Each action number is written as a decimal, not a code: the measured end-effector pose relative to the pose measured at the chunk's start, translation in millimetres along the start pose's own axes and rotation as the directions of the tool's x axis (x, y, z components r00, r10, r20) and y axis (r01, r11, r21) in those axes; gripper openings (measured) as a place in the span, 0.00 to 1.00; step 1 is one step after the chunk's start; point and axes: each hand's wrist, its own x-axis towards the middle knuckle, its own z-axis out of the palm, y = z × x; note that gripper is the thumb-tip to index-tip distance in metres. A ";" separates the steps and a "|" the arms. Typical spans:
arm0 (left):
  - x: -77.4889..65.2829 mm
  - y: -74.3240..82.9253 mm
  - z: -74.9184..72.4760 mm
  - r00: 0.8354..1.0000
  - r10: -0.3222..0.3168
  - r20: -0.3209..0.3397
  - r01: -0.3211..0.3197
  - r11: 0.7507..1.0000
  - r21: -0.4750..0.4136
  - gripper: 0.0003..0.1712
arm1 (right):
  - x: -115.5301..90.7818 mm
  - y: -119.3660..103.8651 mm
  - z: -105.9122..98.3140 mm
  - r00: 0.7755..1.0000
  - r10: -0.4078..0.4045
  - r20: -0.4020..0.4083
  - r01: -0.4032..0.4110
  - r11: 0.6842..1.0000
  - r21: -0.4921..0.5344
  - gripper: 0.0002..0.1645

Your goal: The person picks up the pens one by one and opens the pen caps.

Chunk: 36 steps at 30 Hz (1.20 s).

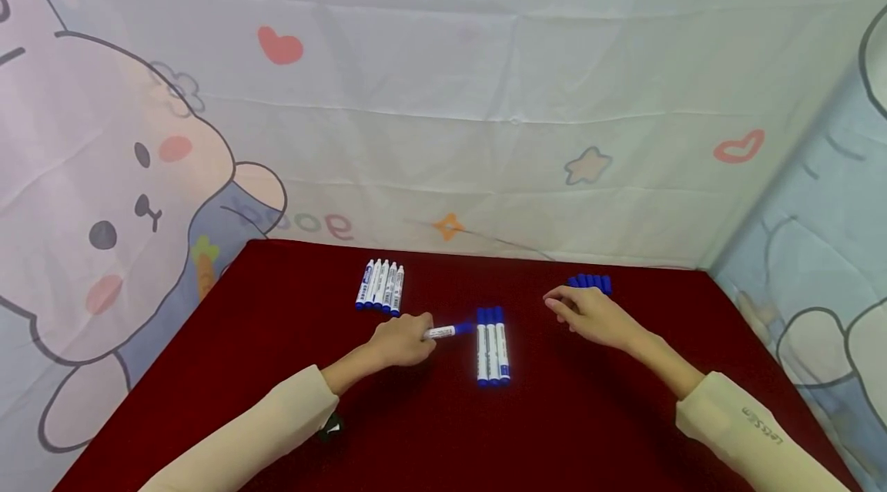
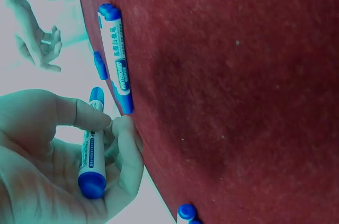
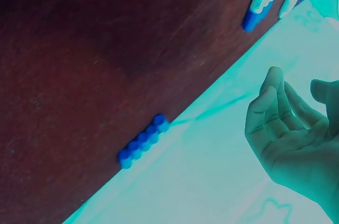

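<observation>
My left hand [image 1: 404, 340] pinches a whiteboard marker [image 1: 440, 332] between thumb and fingers. The marker has a white barrel, and its blue-capped end points right, close to a row of three capped markers [image 1: 492, 346] side by side on the cloth. In the left wrist view, the held marker [image 2: 92, 150] shows its blue base toward the palm. Loosely bent and holding nothing, my right hand [image 1: 589, 315] hovers just in front of a row of blue caps [image 1: 589, 281]. These caps [image 3: 142, 142] stand in one line in the right wrist view.
Farther left lies a slanted row of several capless markers [image 1: 379, 286], white tips away from me. A dark red cloth [image 1: 430, 430] covers the table. Behind it hangs a pale printed curtain [image 1: 443, 92], with another curtain side [image 1: 831, 230] at the right.
</observation>
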 end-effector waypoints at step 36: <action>18.7 17.5 8.5 0.929 0.367 -0.040 -0.367 0.909 -0.196 0.07 | 7.1 -33.0 59.4 0.956 -0.122 0.265 0.078 0.982 0.172 0.15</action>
